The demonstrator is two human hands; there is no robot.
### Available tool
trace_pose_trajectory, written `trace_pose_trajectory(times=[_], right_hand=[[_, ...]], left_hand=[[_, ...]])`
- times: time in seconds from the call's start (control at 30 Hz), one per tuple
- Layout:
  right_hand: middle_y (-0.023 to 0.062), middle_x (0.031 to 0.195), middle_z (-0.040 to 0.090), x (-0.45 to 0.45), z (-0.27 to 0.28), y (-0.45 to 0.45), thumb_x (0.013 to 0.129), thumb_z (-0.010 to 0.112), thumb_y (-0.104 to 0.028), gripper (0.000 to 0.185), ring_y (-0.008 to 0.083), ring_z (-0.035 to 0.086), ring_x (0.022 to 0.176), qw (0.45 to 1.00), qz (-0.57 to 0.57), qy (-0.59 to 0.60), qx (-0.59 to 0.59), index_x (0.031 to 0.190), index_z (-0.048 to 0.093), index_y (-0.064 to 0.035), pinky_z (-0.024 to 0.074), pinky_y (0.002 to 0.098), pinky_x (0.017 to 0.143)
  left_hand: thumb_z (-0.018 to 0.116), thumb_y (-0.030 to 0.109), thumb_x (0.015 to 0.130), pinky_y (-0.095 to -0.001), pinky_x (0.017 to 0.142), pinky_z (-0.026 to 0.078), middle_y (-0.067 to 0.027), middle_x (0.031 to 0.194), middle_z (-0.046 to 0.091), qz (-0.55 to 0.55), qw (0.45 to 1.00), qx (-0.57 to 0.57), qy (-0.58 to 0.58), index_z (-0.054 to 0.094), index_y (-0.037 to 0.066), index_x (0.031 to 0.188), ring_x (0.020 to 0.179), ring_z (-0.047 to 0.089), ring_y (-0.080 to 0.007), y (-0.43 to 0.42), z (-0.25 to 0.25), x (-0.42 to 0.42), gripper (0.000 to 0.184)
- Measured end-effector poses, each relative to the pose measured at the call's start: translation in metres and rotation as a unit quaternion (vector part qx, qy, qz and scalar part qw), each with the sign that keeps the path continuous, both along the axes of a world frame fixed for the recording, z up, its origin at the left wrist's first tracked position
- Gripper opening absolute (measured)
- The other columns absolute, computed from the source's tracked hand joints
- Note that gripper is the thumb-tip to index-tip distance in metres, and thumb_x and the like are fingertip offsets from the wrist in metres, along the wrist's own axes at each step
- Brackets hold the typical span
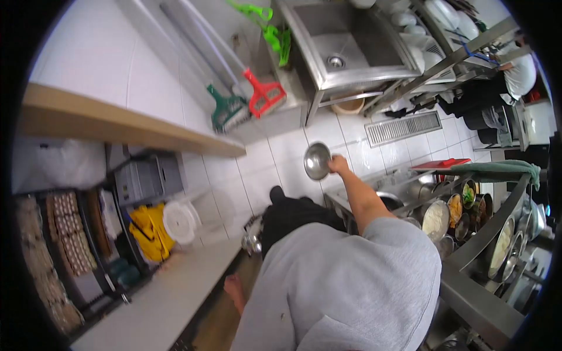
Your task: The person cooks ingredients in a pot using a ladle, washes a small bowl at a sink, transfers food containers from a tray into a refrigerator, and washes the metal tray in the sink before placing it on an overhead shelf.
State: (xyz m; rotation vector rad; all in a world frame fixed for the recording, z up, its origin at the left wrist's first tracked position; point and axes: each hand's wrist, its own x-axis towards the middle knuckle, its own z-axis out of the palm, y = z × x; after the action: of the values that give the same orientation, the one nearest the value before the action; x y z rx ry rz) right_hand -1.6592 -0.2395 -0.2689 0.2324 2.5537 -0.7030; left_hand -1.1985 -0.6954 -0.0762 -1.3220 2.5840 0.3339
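My right hand (338, 164) is closed on the rim of a round metal bowl (317, 161), held out over the tiled floor with its inside facing up. My arm reaches forward past the end of a steel counter. Low at my left side, near a long light-coloured worktop (158, 298), is my left hand (234, 288); it is small and blurred, so its fingers cannot be made out.
Ahead stands a steel sink (342, 41), with a floor drain (404, 128) beside it. A red squeegee (266, 99) and a green one (227, 111) lean on the wall. Food pans (436, 220) line my right. Egg trays (70, 231) fill a left shelf. Another person (520, 76) works at far right.
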Motion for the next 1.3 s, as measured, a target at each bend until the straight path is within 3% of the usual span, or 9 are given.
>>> trace_pose_trajectory(times=[0.13,0.3,0.43,0.63,0.7,0.87,0.93,0.97,1.3], right_hand=[[0.0243,0.093,0.069,0.011,-0.005,0.038,0.080,0.059,-0.031,0.041,0.0364,0.069,0.080,0.990,-0.140,0.013,0.007,0.099,0.067,0.0045,0.0570,0.0437,0.070],[0.0199,0.094,0.067,-0.002,0.052,0.068,0.087,0.056,-0.010,0.027,0.0282,0.069,0.070,0.793,-0.594,0.053,-0.128,0.109,0.060,0.0051,0.0579,0.0344,0.046],[0.0192,0.077,0.067,-0.038,0.090,0.088,0.083,0.059,-0.015,0.020,0.0288,0.065,0.051,0.639,-0.715,0.245,-0.143,0.087,0.060,0.0052,0.0566,0.0356,0.054],[0.0197,0.089,0.053,-0.120,0.204,0.105,0.087,0.061,-0.018,0.026,0.0364,0.056,0.081,0.523,-0.710,0.461,-0.094,0.073,0.051,0.0010,0.0478,0.0440,0.074],[0.0207,0.095,0.055,-0.148,0.220,0.125,0.087,0.063,-0.016,0.026,0.0364,0.056,0.080,0.595,-0.625,0.505,0.035,0.073,0.051,0.0013,0.0473,0.0444,0.074],[0.0204,0.108,0.055,-0.252,0.248,0.156,0.088,0.066,-0.015,0.026,0.0262,0.061,0.076,0.645,-0.500,0.566,-0.117,0.075,0.053,0.0028,0.0493,0.0358,0.062],[0.0177,0.103,0.056,-0.301,0.224,0.159,0.088,0.065,-0.015,0.023,0.0217,0.059,0.066,0.642,-0.503,0.512,-0.269,0.077,0.055,0.0017,0.0486,0.0342,0.060],[0.0144,0.095,0.057,-0.326,0.206,0.163,0.088,0.065,-0.017,0.024,0.0194,0.058,0.064,0.685,-0.477,0.497,-0.238,0.075,0.055,-0.0003,0.0479,0.0336,0.057],[0.0110,0.064,0.060,-0.460,0.184,0.193,0.089,0.061,-0.021,0.023,0.0187,0.063,0.054,0.844,-0.370,0.191,-0.339,0.073,0.051,-0.0059,0.0500,0.0359,0.054]], left_hand=[[0.071,0.030,0.081,-0.0371,0.072,0.054,-0.0150,0.078,0.069,0.057,0.954,0.272,0.111,0.068,0.000,0.090,0.074,0.068,-0.0243,-0.040,-0.033,-0.135,0.032],[0.066,0.030,0.090,-0.0354,0.080,0.051,-0.0167,0.100,0.070,-0.229,0.912,0.290,0.178,0.066,0.002,0.104,0.096,0.067,-0.0259,-0.011,-0.032,-0.405,0.032],[0.063,0.030,0.093,-0.0281,0.074,0.050,-0.0070,0.092,0.069,-0.374,0.786,0.411,0.272,0.066,0.003,0.106,0.079,0.063,-0.0139,0.083,0.053,-0.608,0.029],[0.057,0.028,0.098,-0.0231,0.071,0.049,-0.0061,0.103,0.066,-0.278,0.658,0.631,0.301,0.060,0.004,0.115,0.083,0.060,-0.0107,0.217,0.125,-0.800,0.029],[0.056,0.029,0.098,-0.0231,0.068,0.049,-0.0058,0.102,0.066,-0.228,0.670,0.635,0.311,0.059,0.004,0.115,0.082,0.060,-0.0102,0.262,0.114,-0.853,0.030],[0.058,0.033,0.096,-0.0317,0.076,0.051,-0.0107,0.108,0.064,-0.316,0.717,0.540,0.307,0.056,0.003,0.120,0.093,0.062,-0.0198,0.383,0.046,-1.031,0.038],[0.057,0.036,0.095,-0.0428,0.093,0.046,-0.0185,0.123,0.057,-0.505,0.753,0.093,0.413,0.051,0.003,0.128,0.113,0.055,-0.0336,0.419,0.028,-1.091,0.047],[0.053,0.037,0.095,-0.0488,0.104,0.035,-0.0217,0.137,0.045,-0.522,0.786,0.072,0.324,0.045,0.001,0.134,0.126,0.042,-0.0404,0.442,0.075,-1.085,0.054],[0.051,0.020,0.093,-0.0475,0.108,0.032,-0.0149,0.145,0.042,-0.606,0.711,-0.259,0.246,0.036,0.002,0.143,0.134,0.038,-0.0341,0.449,0.004,-1.200,0.056]])
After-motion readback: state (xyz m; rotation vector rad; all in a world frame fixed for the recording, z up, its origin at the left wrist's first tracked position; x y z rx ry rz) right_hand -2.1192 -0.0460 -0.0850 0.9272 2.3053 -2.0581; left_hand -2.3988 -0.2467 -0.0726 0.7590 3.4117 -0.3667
